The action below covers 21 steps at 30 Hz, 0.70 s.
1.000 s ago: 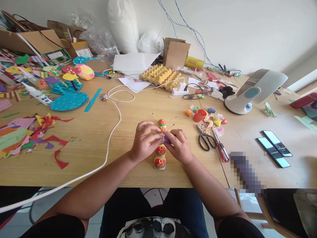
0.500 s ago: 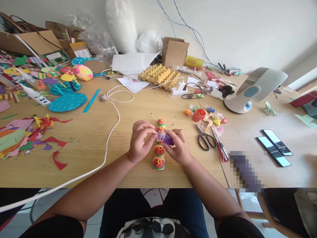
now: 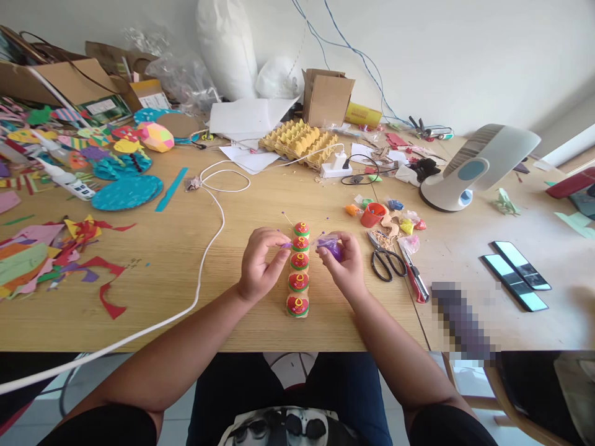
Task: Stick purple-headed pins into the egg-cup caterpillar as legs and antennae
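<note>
A caterpillar-like craft [image 3: 298, 269] made of several red and green rounded segments lies on the wooden table [image 3: 195, 260] between my hands, two pins sticking out of its far end. My left hand [image 3: 261, 263] is closed in a pinch on a small purple bit at its fingertips, just left of the craft. My right hand [image 3: 343, 263] is closed around a small clear packet of purple material [image 3: 331, 247], just right of the craft.
Black scissors [image 3: 387, 261] and a red cutter [image 3: 415, 275] lie right of my hand, with a small red cup [image 3: 373, 215] beyond. A white cable [image 3: 204, 260] loops across the left. Coloured paper scraps [image 3: 51, 254] cover the far left. A white fan [image 3: 474, 170] and two phones [image 3: 514, 275] sit at the right.
My hands were together over the craft's middle with the purple packet between them. They have parted: the right took the packet rightward, the left drew back holding a small purple bit.
</note>
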Each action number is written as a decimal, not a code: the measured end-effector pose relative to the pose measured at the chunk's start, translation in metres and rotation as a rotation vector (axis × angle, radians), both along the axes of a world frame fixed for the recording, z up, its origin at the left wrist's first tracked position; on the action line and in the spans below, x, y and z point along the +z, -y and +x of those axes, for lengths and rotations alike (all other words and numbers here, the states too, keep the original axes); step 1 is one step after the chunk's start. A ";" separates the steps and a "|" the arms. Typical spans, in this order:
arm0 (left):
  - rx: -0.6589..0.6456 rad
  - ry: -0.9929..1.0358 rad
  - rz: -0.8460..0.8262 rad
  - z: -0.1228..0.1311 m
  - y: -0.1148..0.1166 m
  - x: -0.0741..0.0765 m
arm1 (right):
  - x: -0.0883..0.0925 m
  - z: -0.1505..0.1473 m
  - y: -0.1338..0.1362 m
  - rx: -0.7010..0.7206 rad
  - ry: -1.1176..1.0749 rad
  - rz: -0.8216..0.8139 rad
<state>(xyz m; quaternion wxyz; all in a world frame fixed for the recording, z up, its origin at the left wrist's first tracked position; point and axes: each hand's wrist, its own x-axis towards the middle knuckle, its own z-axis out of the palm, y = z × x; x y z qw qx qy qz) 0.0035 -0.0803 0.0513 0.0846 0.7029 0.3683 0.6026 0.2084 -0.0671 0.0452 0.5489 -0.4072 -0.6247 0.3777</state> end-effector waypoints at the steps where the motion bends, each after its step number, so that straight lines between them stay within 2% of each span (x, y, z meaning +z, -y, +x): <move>1: -0.011 -0.006 0.002 0.001 0.001 0.000 | 0.000 -0.001 0.000 0.013 -0.039 -0.030; 3: -0.031 -0.034 0.006 0.002 0.002 0.001 | 0.001 -0.002 0.002 0.025 -0.066 -0.040; 9: -0.087 -0.179 0.043 0.007 0.004 0.004 | 0.003 -0.004 0.007 0.205 -0.011 -0.068; 15: -0.087 -0.187 0.059 0.007 0.003 0.003 | 0.005 -0.003 0.011 0.336 -0.034 -0.089; 21: -0.083 -0.194 0.105 0.006 0.003 0.003 | 0.005 -0.003 0.011 0.375 -0.087 -0.182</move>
